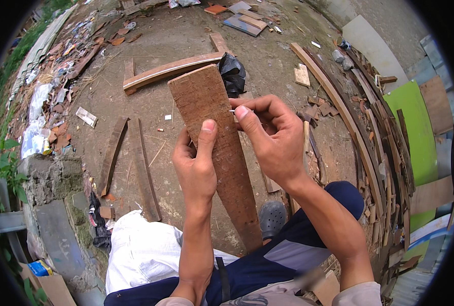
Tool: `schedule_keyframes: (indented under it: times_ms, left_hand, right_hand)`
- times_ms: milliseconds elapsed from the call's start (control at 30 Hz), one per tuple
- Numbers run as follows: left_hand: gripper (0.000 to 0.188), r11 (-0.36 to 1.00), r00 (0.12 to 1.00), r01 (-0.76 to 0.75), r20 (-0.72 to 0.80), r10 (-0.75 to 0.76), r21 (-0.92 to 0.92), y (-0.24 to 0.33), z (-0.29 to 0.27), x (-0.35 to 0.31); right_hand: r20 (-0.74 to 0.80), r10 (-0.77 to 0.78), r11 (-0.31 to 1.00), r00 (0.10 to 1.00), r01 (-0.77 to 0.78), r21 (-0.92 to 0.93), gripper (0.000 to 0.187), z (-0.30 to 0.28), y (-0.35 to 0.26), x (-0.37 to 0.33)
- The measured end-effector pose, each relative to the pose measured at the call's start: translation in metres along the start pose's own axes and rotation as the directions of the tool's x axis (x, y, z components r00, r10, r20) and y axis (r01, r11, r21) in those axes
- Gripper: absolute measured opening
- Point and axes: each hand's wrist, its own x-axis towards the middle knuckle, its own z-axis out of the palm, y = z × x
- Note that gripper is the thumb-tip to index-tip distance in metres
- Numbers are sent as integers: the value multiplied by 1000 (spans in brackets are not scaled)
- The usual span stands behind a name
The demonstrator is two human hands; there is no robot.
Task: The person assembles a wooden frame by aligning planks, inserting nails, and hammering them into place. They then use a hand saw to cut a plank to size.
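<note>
A long, rough brown wooden board (232, 168) stands slanted in front of me, its wide end raised and its lower end down by my leg. My left hand (196, 166) is closed on the board's left edge, thumb pressed on its face and fingers behind. At the opposite edge, my right hand (275, 140) pinches a small thin nail (232, 110) between thumb and forefinger. The nail's pale tip points at the board's edge; whether it touches the wood I cannot tell.
A wooden frame (171, 69) and a black plastic bag (232, 74) lie beyond the board. Long timber strips (339, 112) are piled along the right, beside a green panel (413, 132). A white sack (143, 255) and a broken block wall (53, 204) are at the left.
</note>
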Motion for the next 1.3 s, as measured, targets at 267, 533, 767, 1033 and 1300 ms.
schedule_keyframes:
  times_ms: [267,533,767,1033,1300]
  left_hand:
    - [38,996,996,-82,-33,83,38,5,6,-6]
    - [40,985,989,-144,-20,147,98,1,6,-5]
    - [41,984,988,-140,-47,146,110,-1,7,-6]
    - [45,860,906,-366,-74,417,356,17,0,45]
    - [52,181,556,-762,486,674,621,-28,69,52]
  right_hand:
    - [-41,-87,994,995,84,-68,15,4,5,-3]
    - [-76,-173,983,982,168,-72,15,7,12,-2]
    - [-59,-36,999,998,36,-6,17,3,3,-2]
    - [-218,142,989,966,-129,73,22,-36,4,34]
    - [-278,492,823,825,-337,458,31,-128,12,68]
